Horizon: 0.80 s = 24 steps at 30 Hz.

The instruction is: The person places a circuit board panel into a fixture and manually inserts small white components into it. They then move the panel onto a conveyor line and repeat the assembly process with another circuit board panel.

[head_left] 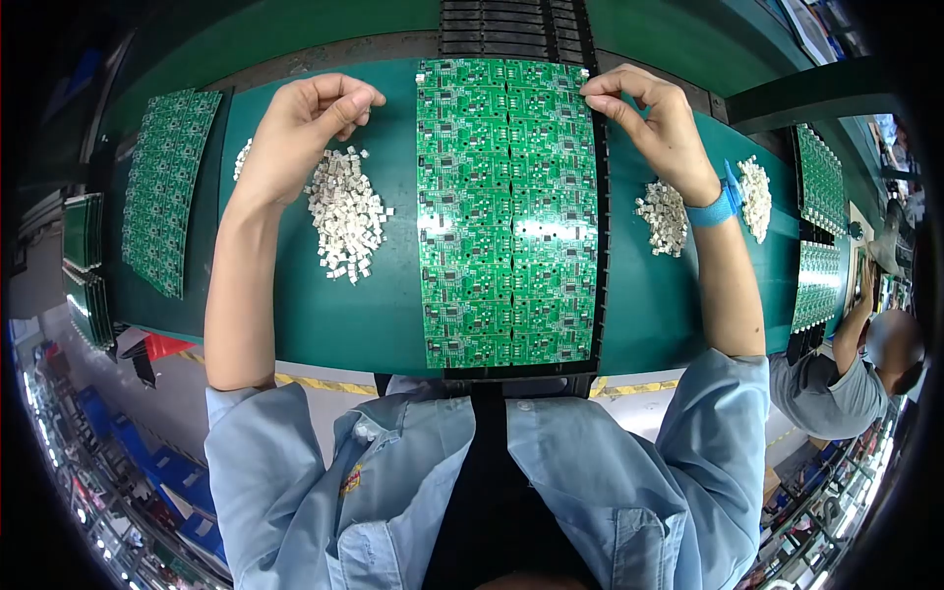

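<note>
Panel [506, 211]: our landmark, a big green circuit sheet lying lengthwise in front of us, its near edge towards our body.
Left hand [329, 113]: off the panel's upper left side, apart from it, thumb and fingers bunched; we can't tell whether they grip anything.
Right hand [587, 95]: right at the panel's upper right edge, thumb and forefinger pinched; contact and any held part we can't make out.
Corner parts: one white piece [420, 77] at the panel's upper left corner, another white part [585, 74] at the upper right, just beside our right fingertips.
Left pile [346, 214]: loose white parts left of the panel, green mat [393, 324] showing between the two.
Right pile [664, 218]: more white parts, right of the panel and past the black rail [602, 246] along its edge.
Outer pile [755, 200]: farther right of the panel, just beyond our blue wristband [718, 206].
Side boards: a green sheet [167, 187] well left of the panel, stacked boards [818, 280] well right.
Writing: a small emblem [351, 479] on our shirt, below and left of the panel, too small for us to read.
</note>
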Tool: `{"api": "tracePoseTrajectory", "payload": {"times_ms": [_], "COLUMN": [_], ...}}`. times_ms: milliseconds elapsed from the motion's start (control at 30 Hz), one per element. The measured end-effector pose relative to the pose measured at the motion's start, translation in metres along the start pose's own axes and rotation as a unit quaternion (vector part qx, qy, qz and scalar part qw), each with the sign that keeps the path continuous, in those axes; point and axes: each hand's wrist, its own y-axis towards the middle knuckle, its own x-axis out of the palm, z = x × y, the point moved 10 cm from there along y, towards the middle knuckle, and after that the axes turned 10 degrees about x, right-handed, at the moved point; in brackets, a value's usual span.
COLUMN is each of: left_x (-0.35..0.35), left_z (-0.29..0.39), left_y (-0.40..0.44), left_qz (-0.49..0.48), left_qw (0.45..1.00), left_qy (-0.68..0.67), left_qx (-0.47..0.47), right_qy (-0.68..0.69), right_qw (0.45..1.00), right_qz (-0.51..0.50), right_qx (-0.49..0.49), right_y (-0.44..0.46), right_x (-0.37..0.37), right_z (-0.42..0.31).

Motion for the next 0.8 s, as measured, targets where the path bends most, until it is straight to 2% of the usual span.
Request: {"api": "tracePoseTrajectory", "payload": {"times_ms": [200, 500, 567, 600, 667, 800], "left_x": [0.004, 0.007, 0.010, 0.011, 0.012, 0.020], "left_z": [0.007, 0.005, 0.005, 0.006, 0.009, 0.012], "left_y": [-0.005, 0.002, 0.002, 0.002, 0.002, 0.003], "left_qz": [0.019, 0.024, 0.028, 0.033, 0.044, 0.064], "left_qw": [1.000, 0.999, 0.999, 0.999, 0.998, 0.996], "left_qy": [-0.006, -0.030, -0.032, -0.035, -0.035, 0.020], "left_qx": [-0.007, 0.013, 0.017, 0.022, 0.032, 0.056], "right_qy": [0.040, -0.077, -0.174, -0.173, -0.333, -0.357], "right_qw": [0.999, 0.995, 0.984, 0.985, 0.929, 0.922], "right_qz": [0.022, 0.023, 0.026, 0.025, -0.158, -0.148], "right_qx": [-0.002, -0.054, -0.004, -0.004, 0.037, 0.016], "right_y": [-0.001, -0.006, -0.019, -0.030, -0.055, -0.061], "right_x": [0.000, -0.010, -0.027, -0.034, -0.007, -0.001], "right_z": [0.006, -0.021, -0.024, -0.030, -0.016, -0.020]}}
